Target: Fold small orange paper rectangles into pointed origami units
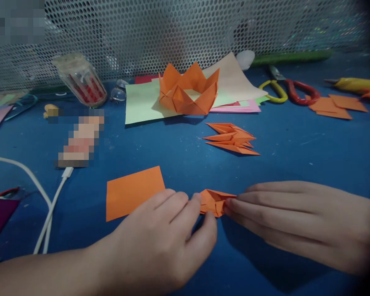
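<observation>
My left hand (pixel 166 238) and my right hand (pixel 299 222) meet at a small folded orange paper piece (pixel 216 201) on the blue table (pixel 296 152). The left thumb and fingers pinch its left end. The right fingertips pinch its right end, fingers held together. A flat orange paper square (pixel 134 192) lies just left of my left hand. Beyond them rests a little pile of folded orange pieces (pixel 231 139). Farther back an orange paper crown shape (pixel 188 89) stands on sheets of coloured paper (pixel 142 102).
Scissors with yellow and red handles (pixel 288 91) lie at the back right beside orange paper squares (pixel 336 106). A clear jar (pixel 80 80) lies tipped at the back left. A white cable (pixel 49 205) runs along the left. A perforated mesh wall (pixel 172 33) closes the back.
</observation>
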A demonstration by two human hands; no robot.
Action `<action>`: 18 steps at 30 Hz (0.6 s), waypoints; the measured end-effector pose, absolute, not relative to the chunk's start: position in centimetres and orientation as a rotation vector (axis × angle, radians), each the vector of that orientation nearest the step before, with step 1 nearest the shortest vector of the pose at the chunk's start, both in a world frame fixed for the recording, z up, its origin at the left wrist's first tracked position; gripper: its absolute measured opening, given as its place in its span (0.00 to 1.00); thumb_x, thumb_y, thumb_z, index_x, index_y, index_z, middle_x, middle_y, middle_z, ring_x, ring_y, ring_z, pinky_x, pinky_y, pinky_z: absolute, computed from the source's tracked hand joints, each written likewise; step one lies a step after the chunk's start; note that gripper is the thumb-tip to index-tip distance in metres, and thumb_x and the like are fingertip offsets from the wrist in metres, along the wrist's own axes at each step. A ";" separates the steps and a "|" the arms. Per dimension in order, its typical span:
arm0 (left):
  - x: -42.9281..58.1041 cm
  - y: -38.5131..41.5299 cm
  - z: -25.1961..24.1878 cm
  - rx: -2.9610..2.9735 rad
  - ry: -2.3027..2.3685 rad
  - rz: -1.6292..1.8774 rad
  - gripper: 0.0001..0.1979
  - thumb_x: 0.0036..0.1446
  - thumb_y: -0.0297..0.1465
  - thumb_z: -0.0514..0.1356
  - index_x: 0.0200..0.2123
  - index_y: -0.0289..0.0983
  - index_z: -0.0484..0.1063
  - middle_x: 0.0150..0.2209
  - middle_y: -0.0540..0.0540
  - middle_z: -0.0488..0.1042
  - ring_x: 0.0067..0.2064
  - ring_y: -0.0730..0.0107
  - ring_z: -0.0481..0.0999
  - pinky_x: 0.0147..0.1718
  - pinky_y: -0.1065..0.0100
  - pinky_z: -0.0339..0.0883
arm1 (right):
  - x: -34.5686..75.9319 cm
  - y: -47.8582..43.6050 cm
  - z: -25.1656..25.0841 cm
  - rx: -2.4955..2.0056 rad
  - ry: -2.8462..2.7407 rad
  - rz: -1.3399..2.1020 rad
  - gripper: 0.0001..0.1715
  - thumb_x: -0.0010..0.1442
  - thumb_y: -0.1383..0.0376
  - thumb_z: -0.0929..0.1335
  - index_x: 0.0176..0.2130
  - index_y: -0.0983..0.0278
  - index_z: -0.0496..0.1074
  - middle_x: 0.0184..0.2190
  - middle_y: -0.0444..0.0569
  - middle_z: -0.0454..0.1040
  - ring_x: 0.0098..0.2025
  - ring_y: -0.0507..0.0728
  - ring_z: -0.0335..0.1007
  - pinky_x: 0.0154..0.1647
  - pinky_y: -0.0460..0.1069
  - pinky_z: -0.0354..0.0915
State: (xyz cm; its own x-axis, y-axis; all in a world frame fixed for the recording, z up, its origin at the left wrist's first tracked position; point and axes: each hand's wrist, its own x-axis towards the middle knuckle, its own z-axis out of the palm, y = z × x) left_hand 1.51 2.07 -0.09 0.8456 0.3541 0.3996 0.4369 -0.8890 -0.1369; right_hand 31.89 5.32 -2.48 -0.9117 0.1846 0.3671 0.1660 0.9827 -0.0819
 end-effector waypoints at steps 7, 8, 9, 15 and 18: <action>1.4 2.0 0.2 -2.791 -0.615 -0.568 0.21 0.83 0.19 0.50 0.49 0.34 0.85 0.42 0.43 0.91 0.41 0.63 0.87 0.45 0.65 0.83 | 31.5 5.7 -1.9 -0.254 -2.716 0.081 0.29 0.86 0.73 0.52 0.57 0.63 0.78 0.47 0.48 0.90 0.43 0.56 0.89 0.57 0.49 0.82; 1.4 2.0 0.2 -2.795 -0.621 -0.562 0.21 0.84 0.20 0.51 0.48 0.34 0.84 0.42 0.43 0.91 0.41 0.63 0.87 0.45 0.65 0.83 | 31.4 5.7 -1.8 -0.267 -2.720 0.080 0.29 0.86 0.73 0.52 0.56 0.61 0.79 0.47 0.47 0.90 0.42 0.55 0.89 0.56 0.49 0.82; 1.4 2.0 0.2 -2.797 -0.622 -0.559 0.21 0.84 0.20 0.51 0.47 0.34 0.84 0.42 0.43 0.91 0.41 0.63 0.87 0.45 0.65 0.83 | 31.2 5.8 -1.7 -0.280 -2.732 0.085 0.30 0.87 0.73 0.52 0.54 0.60 0.79 0.47 0.46 0.90 0.42 0.55 0.89 0.54 0.48 0.82; 1.3 2.1 0.1 -2.792 -0.606 -0.568 0.20 0.82 0.19 0.51 0.45 0.32 0.84 0.43 0.41 0.90 0.39 0.63 0.86 0.44 0.65 0.80 | 31.2 5.7 -1.3 -0.280 -2.741 0.066 0.32 0.87 0.72 0.52 0.51 0.61 0.82 0.46 0.46 0.91 0.42 0.51 0.89 0.54 0.42 0.82; 1.3 2.0 0.1 -2.788 -0.607 -0.587 0.26 0.83 0.18 0.46 0.45 0.33 0.85 0.43 0.42 0.90 0.40 0.63 0.86 0.45 0.65 0.79 | 31.0 5.4 -1.3 -0.271 -2.720 0.014 0.32 0.88 0.73 0.52 0.52 0.63 0.81 0.45 0.45 0.90 0.44 0.50 0.88 0.59 0.42 0.78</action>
